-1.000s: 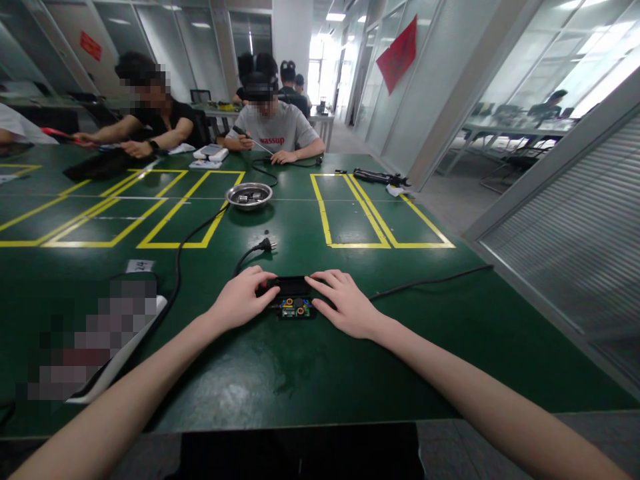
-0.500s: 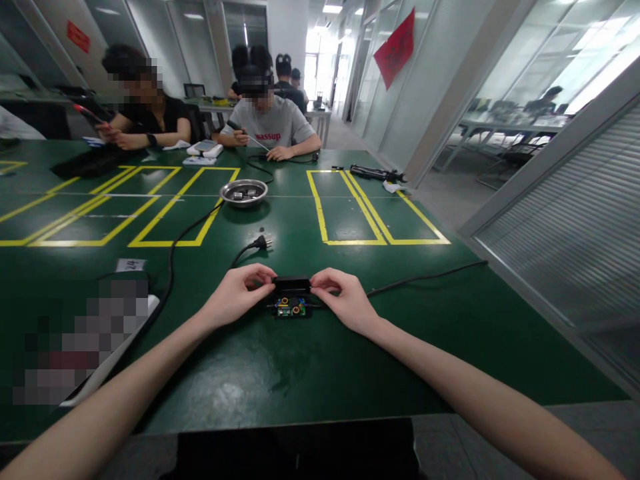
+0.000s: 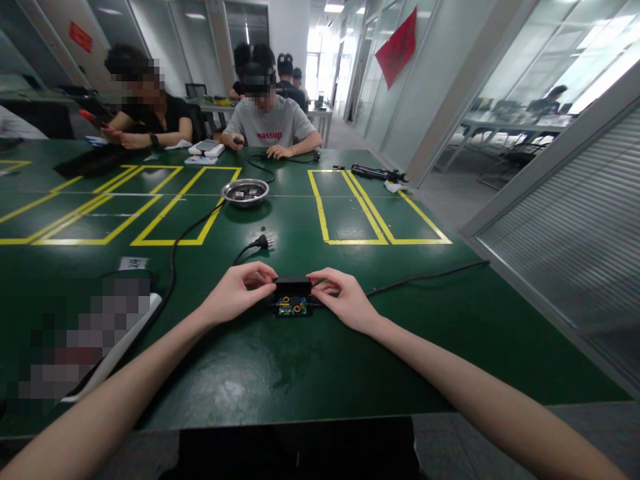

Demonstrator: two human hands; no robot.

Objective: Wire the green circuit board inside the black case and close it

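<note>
A black cover is pinched at its two ends between my left hand and my right hand. Just below it, nearer to me, lies a small black case with an exposed circuit board bearing copper coils. The cover is tilted up along the far side of the board; whether the two touch is unclear. A black cable runs off to the right from behind my right hand. Beyond my left hand a black plug with metal prongs rests on the table.
A metal bowl with metal parts stands on the green table. At left are a white-edged object, partly blurred out, and a cable. A black tool lies at the far right. Two people sit across the table.
The cover looks slightly more tilted, and my right fingertips have shifted slightly left along its top. The person in grey across the table has lowered a hand with a dark-handled tool.
</note>
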